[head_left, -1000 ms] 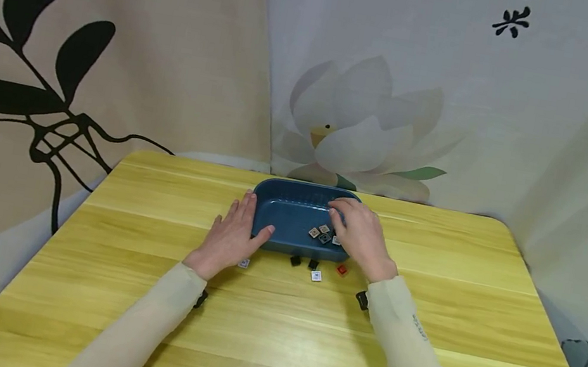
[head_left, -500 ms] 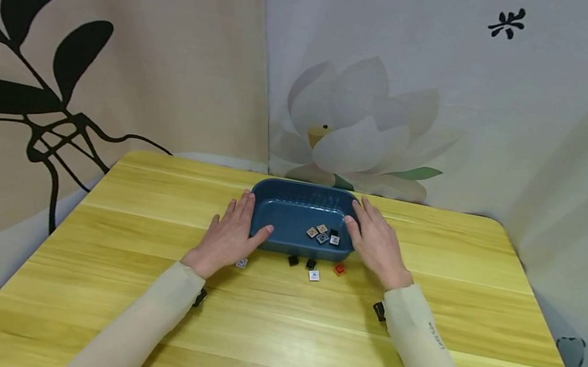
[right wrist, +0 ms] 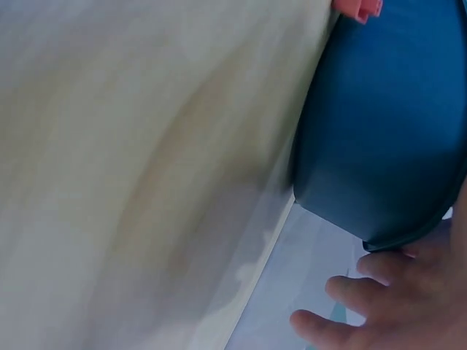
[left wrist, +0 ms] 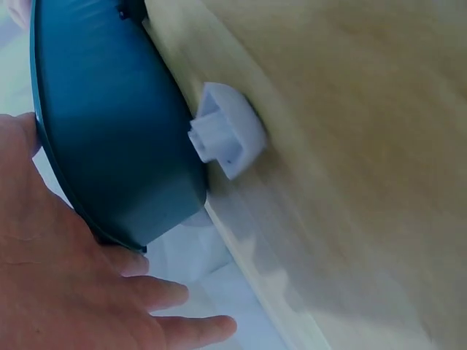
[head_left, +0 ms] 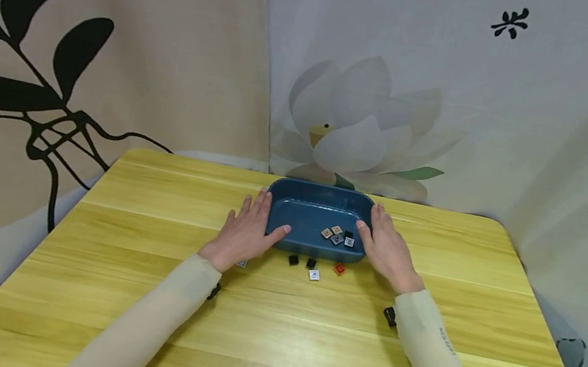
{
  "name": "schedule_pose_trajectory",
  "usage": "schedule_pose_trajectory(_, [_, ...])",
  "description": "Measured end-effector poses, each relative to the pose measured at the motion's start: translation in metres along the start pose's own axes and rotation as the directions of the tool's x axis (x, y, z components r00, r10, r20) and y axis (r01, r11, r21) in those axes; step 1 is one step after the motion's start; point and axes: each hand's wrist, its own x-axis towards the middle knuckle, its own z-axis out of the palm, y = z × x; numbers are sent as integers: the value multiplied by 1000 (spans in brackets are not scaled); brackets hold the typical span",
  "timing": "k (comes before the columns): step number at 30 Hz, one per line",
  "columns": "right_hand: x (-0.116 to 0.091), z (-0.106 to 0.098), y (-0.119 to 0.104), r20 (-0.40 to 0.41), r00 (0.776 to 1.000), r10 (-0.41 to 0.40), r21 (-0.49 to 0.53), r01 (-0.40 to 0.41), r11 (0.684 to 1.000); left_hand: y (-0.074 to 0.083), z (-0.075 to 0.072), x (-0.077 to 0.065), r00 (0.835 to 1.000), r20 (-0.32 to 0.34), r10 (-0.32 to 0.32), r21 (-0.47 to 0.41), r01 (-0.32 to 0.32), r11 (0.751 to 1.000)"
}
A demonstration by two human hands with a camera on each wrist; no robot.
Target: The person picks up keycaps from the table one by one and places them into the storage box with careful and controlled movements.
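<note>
A blue rectangular dish (head_left: 294,216) sits near the table's back edge, between both hands. Along its left side lies my left hand (head_left: 242,233), fingers straight and thumb at the front rim. Against the right side rests my right hand (head_left: 390,250), its fingers extended too. Several keycaps (head_left: 336,239) are grouped in the dish's right part. In front of it lie black keycaps (head_left: 293,260), a white keycap (head_left: 314,274) and a red keycap (head_left: 339,269). Another white keycap (left wrist: 228,131), partly hidden by my left hand in the head view, shows its stem in the left wrist view.
The wooden table (head_left: 280,342) extends toward me and to both sides. Behind its back edge hangs a printed curtain (head_left: 203,66) with leaves and a flower.
My right hand has moved from over the dish's inside to its right side. The dish, with the keycaps in it and both hands, has shifted right; the keycaps on the table stayed put.
</note>
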Motion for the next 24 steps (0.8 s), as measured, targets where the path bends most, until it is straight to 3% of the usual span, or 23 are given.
schedule_pose_trajectory(9, [-2, -1, 11, -15, 1000, -3, -6, 3, 1000, 2, 1, 3, 1000, -7, 17, -30, -17, 999])
schedule_pose_trajectory(17, [-3, -3, 5, -6, 1000, 14, -7, -14, 1000, -19, -17, -20, 994, -83, 73, 22, -72, 997])
schedule_pose_trajectory(24, [-3, -1, 5, 4, 1000, 23, -4, -23, 1000, -32, -23, -39, 988, -75, 132, 109, -123, 986])
